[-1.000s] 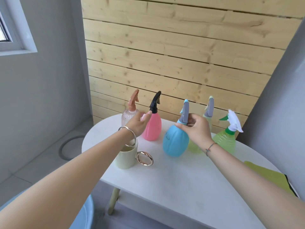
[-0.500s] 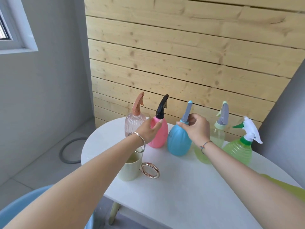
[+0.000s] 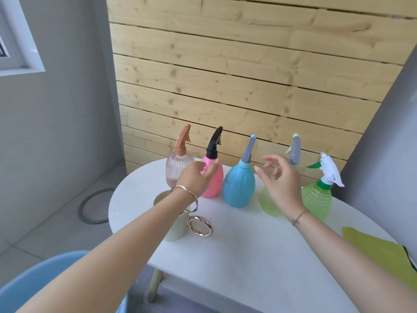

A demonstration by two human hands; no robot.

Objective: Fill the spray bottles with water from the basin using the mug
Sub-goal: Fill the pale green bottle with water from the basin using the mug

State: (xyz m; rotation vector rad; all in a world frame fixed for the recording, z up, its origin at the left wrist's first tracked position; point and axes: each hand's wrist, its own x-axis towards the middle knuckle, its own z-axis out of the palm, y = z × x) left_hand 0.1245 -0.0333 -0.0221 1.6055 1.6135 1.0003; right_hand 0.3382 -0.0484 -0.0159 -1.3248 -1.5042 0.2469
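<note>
Several spray bottles stand in a row at the back of the white table (image 3: 237, 251): a clear ribbed bottle (image 3: 176, 170), a pink bottle (image 3: 214, 179), a blue bottle (image 3: 239, 188), a pale yellow-green bottle (image 3: 269, 203) and a green ribbed bottle (image 3: 316, 199). My left hand (image 3: 196, 177) hovers in front of the pink bottle with relaxed fingers, holding nothing. My right hand (image 3: 279, 181) is spread open just right of the blue bottle, apart from it, partly covering the yellow-green one. A pale green mug (image 3: 173, 229) with a gold ring handle sits under my left wrist.
A yellow-green cloth (image 3: 379, 251) lies at the table's right edge. A light blue basin (image 3: 40, 281) shows at the lower left, below the table. A wooden plank wall stands right behind the bottles. A grey hose ring (image 3: 94, 206) lies on the floor at left.
My right hand has let go of the blue bottle's spray head and opened to its right. My left hand stays near the pink bottle. The view has shifted, bringing the basin in.
</note>
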